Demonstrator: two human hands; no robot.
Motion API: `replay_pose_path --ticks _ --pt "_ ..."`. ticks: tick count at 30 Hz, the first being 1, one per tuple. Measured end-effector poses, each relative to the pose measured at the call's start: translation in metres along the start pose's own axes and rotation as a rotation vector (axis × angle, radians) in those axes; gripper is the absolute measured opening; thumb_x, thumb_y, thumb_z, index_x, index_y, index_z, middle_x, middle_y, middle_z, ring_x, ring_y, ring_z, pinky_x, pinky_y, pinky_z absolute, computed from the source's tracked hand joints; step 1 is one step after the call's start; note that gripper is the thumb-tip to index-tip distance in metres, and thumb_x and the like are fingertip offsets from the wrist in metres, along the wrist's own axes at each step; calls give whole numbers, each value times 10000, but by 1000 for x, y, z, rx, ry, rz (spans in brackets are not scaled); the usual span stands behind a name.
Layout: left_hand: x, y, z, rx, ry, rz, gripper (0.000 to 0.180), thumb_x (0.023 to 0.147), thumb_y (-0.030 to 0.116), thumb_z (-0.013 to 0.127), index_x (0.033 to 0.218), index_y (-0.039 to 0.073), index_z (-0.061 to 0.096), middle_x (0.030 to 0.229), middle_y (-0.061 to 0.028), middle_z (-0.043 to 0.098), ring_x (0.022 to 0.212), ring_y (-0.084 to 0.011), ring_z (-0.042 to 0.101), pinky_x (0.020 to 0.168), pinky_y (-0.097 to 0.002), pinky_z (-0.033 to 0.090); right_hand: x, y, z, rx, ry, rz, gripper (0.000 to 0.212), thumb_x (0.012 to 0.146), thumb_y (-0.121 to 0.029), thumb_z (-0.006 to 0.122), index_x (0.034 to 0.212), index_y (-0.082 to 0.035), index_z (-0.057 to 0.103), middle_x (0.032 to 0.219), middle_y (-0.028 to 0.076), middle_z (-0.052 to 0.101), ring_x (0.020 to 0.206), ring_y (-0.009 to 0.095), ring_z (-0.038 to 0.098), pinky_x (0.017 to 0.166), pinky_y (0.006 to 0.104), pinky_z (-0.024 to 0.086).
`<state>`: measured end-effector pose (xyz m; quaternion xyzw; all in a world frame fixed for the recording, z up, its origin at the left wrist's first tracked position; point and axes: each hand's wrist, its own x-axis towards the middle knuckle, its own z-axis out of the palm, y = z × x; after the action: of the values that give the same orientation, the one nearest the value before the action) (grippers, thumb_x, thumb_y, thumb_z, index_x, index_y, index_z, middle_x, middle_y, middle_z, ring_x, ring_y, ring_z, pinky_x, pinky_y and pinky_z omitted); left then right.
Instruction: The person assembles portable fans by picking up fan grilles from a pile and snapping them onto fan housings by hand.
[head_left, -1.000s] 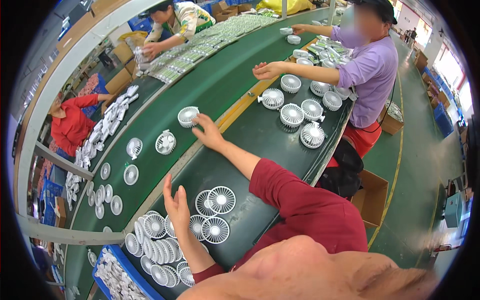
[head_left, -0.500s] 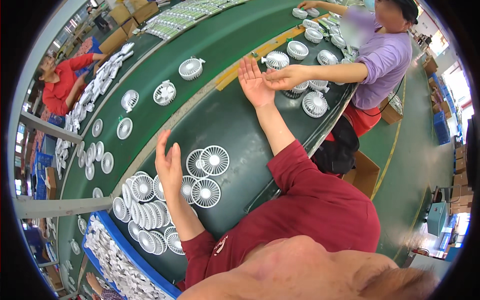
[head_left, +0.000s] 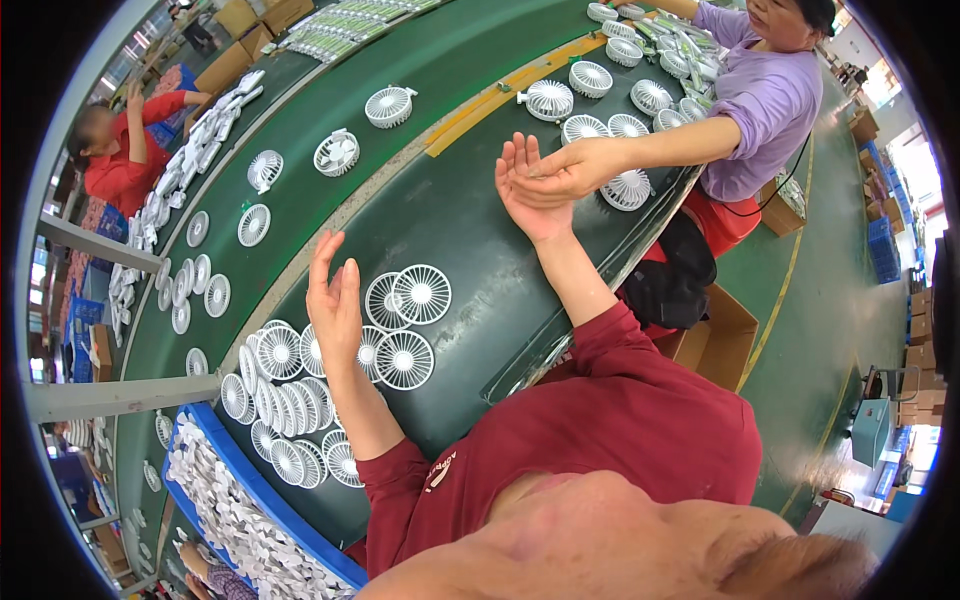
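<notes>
My left hand (head_left: 335,305) is raised over the dark green work table, empty, with thumb and fingers apart. Below and beside it are white round fan grilles (head_left: 405,360), some in an overlapping pile (head_left: 290,400) and several lying flat. My right hand (head_left: 540,210) is palm up with its fingers loosely spread. A co-worker's hand (head_left: 580,168) overlaps that palm and seems to touch it; anything between the two hands is hidden. Near them stand small white fans (head_left: 628,190) in front of the co-worker in purple.
A green conveyor belt (head_left: 300,215) beyond the table carries white fans (head_left: 337,153) and grilles. A blue bin (head_left: 215,425) of small white parts stands at lower left. A metal post (head_left: 120,397) juts in there. An open cardboard box (head_left: 715,335) sits at right.
My right hand has drawn down and to the right, its fingers a little more bent. The co-worker's hand has followed over the palm. My left hand has barely moved.
</notes>
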<state>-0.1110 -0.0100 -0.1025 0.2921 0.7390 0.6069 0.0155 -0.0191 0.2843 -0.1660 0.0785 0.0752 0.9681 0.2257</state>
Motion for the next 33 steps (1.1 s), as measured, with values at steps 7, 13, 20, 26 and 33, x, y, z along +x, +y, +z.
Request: replay_pose_path --ticks 7,13,20,26,33 --pt "-1 -3 12 -13 -38 -41 354 951 127 564 1297 52 550 1435 -164 443 1294 -212 448 1014 -348 419 -6 -15 -7 22 -53 33 450 990 -351 377 1156 -4 611 1269 140 596 1218 293 521 1060 443 383" --pt "-7 -9 55 -434 -28 -244 365 985 177 531 1314 19 512 1439 -130 442 1341 -255 407 1092 -402 341 1 -21 -21 -24 74 -39 415 973 -317 454 1149 35 587 1285 178 571 1201 321 529 1029 433 433" --pt "-15 -6 158 -1190 -53 -754 587 1006 476 382 1431 70 370 1511 -117 344 1398 -272 312 1145 -461 252 -13 23 -10 -831 121 -89 407 1012 -354 439 1056 21 590 1092 178 645 970 276 626 873 386 507" --pt "-6 -35 197 -1656 -75 -699 375 1020 296 409 1267 27 493 1316 -112 527 1254 -235 477 1116 -369 340 -35 48 1 -2106 -359 -444 146 870 -130 609 917 -17 687 957 113 691 924 240 652 829 336 508" --pt "-6 -49 204 -1667 20 -809 361 1035 225 369 1262 -36 476 1301 -141 534 1256 -263 482 1098 -410 383 -19 16 27 -2061 -306 -530 143 894 -94 570 968 -34 677 946 126 680 879 297 649 773 378 518"
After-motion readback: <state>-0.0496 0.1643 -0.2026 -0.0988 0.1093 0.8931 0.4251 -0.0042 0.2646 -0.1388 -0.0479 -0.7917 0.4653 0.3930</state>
